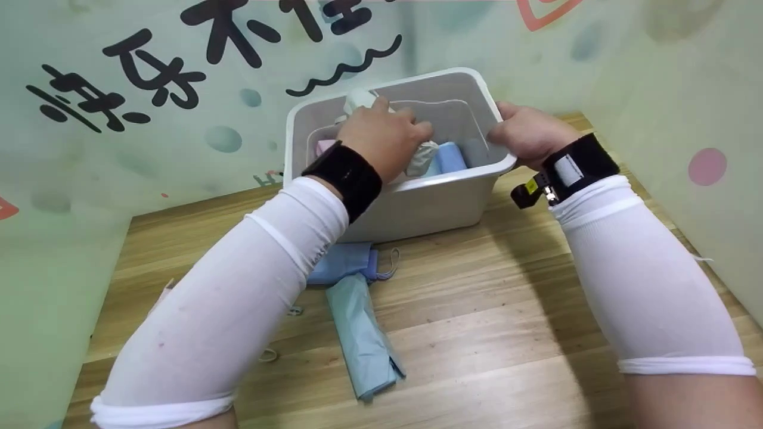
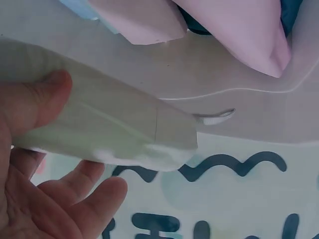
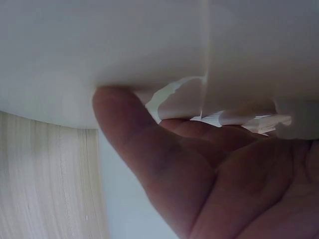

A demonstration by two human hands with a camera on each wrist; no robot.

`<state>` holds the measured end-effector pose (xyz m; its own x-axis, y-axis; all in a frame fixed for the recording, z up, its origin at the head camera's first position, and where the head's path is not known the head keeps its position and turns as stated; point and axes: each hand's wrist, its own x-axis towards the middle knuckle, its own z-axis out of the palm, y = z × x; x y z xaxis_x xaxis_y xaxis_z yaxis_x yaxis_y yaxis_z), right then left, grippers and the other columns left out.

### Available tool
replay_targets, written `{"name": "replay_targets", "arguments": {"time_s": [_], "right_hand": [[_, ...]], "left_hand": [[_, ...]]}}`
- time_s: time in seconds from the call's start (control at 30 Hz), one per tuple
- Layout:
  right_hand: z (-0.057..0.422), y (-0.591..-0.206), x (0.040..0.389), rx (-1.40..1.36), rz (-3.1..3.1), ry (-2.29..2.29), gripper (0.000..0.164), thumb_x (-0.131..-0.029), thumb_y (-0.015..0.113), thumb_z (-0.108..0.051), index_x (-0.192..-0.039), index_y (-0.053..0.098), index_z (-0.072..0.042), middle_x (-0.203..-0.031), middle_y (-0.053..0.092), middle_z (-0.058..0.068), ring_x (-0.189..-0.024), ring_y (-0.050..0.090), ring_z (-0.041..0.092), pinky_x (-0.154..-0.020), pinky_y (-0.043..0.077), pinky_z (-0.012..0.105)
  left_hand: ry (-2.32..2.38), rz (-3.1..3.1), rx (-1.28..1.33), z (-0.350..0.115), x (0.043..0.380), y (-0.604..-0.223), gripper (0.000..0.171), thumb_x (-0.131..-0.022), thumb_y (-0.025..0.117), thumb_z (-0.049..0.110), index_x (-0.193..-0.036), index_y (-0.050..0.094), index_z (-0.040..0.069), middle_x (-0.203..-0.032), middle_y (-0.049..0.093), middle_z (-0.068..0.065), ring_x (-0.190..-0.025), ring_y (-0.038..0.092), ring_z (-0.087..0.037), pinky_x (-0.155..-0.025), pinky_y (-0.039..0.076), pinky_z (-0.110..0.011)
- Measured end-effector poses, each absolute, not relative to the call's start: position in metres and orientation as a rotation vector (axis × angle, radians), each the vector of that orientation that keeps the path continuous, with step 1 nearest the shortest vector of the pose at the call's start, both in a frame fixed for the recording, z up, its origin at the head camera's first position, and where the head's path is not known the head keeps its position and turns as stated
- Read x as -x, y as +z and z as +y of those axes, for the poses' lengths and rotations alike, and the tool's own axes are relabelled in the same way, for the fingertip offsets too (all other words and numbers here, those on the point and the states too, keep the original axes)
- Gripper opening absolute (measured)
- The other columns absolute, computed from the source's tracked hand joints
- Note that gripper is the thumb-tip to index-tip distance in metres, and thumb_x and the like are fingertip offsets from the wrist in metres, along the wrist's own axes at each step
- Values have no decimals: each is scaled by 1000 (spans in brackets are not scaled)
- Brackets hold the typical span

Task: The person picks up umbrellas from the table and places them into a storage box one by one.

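The left grip (image 1: pixel 381 137) holds a pale umbrella (image 2: pixel 124 114) between thumb and fingers at the mouth of the bin (image 1: pixel 417 208), its looped end by the back rim. The right grip (image 1: pixel 533 131) clasps the bin's right rim, thumb inside. A blue bundle (image 1: pixel 451 158) and a pink bundle (image 1: pixel 325 146) lie within. On the table (image 1: pixel 471 333), before the bin, a blue umbrella (image 1: pixel 343 262) touches a teal umbrella (image 1: pixel 363 339). Behind stands a patterned wall (image 1: pixel 197 173).
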<state>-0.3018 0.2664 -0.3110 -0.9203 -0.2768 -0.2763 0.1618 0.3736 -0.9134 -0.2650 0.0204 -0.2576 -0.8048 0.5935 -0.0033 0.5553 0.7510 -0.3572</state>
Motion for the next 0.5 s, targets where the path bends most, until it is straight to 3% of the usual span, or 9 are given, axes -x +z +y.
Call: {"name": "replay_targets", "arguments": {"time_s": [0.27, 0.5], "right_hand": [[266, -311, 302, 122, 2277, -1550, 57, -103, 42, -7, -158, 30, -4, -149, 48, 21, -126, 55, 29, -93, 55, 29], [267, -310, 301, 114, 2277, -1555, 58, -103, 42, -7, -159, 30, -4, -150, 48, 22, -127, 55, 29, -91, 56, 28]], "left_hand": [[643, -2856, 959, 30, 264, -260, 39, -102, 50, 5, -136, 60, 20, -130, 68, -14, -117, 63, -45, -88, 61, -58], [686, -2841, 974, 34, 265, -261, 40, -102, 51, 8, -138, 60, 23, -130, 67, -14, -118, 63, -47, -94, 58, -58]]}}
